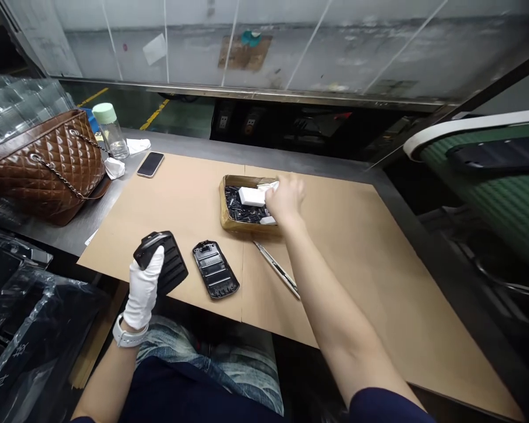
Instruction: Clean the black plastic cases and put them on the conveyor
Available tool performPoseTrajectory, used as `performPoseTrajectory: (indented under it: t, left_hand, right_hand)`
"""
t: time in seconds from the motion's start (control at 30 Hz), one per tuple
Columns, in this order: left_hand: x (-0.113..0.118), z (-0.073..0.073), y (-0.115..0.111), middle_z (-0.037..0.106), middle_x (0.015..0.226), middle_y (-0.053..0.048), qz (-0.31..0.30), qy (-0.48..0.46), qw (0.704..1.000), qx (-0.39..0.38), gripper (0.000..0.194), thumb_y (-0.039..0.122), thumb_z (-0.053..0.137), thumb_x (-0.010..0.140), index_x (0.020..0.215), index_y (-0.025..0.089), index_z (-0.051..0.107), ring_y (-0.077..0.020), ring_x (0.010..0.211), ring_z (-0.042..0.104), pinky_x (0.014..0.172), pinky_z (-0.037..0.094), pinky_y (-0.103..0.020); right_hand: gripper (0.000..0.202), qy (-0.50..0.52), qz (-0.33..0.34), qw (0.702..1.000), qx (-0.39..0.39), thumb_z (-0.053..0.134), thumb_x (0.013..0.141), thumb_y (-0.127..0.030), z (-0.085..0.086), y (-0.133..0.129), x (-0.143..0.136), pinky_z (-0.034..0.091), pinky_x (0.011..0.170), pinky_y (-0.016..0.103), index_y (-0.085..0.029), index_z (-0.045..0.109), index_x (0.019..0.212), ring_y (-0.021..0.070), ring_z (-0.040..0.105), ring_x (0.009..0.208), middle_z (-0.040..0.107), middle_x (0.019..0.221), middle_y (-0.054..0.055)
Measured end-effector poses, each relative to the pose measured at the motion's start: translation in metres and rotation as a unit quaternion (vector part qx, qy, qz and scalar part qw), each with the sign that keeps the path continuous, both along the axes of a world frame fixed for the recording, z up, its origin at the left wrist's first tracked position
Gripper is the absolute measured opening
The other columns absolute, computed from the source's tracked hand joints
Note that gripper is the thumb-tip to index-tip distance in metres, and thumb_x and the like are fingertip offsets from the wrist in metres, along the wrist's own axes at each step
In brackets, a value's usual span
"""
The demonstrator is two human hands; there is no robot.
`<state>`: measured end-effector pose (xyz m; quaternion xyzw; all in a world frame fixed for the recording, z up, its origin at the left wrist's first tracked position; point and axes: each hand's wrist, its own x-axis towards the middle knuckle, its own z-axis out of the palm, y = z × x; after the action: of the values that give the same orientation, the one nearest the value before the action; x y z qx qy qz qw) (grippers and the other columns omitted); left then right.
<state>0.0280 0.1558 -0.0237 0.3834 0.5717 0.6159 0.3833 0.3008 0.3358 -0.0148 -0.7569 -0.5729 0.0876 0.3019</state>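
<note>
My left hand (146, 285), in a white glove, grips a black plastic tray-like part (173, 264) with ridged compartments, tilted above the table's near edge. To its right a similar black plastic part (216, 269) lies flat on the cardboard. My bare right hand (286, 198) is closed over the right side of a shallow tan box (229, 224). At its fingertips is a crumpled white cloth-like piece (268, 186); motion blurs the fingers a little. Small black scraps (238, 212) and a white block (251, 197) lie inside the box. Close below rests a utility knife (277, 270).
Brown cardboard (370, 282) covers the metal table. At the back left are a phone (150, 164), a jar with a pale green lid (112, 132) and a quilted brown bag (48, 161). Plastic-wrapped black parts (26, 352) sit at lower left. A green chair (502, 170) stands right.
</note>
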Motion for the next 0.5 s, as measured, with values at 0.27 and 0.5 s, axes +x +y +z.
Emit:
performPoseTrajectory:
  t: [0.27, 0.5]
  left_hand:
    - [0.004, -0.016, 0.001, 0.073, 0.097, -0.010, -0.059, 0.146, 0.987, 0.042, 0.027, 0.033, 0.070, 0.072, 0.092, 0.014, 0.070, -0.0254, 0.091, 0.070, 0.087, 0.057, -0.034]
    - [0.008, -0.018, 0.000, 0.074, 0.096, -0.009, -0.104, 0.159, 0.978, 0.082, 0.024, 0.031, 0.065, 0.078, 0.096, 0.015, 0.068, -0.0220, 0.088, 0.071, 0.084, 0.058, -0.032]
  right_hand:
    - [0.047, -0.013, 0.007, 1.000, -0.020, 0.066, 0.071, -0.032, -0.030, 0.011, -0.027, 0.028, 0.098, 0.060, -0.003, 0.053, 0.107, 0.0414, 0.045, 0.118, 0.055, 0.114, 0.031]
    - [0.042, 0.044, 0.232, 0.948, 0.211, 0.056, 0.080, -0.031, -0.007, -0.070, -0.063, 0.034, 0.100, 0.052, -0.021, 0.048, 0.120, 0.0296, 0.046, 0.120, 0.053, 0.120, 0.014]
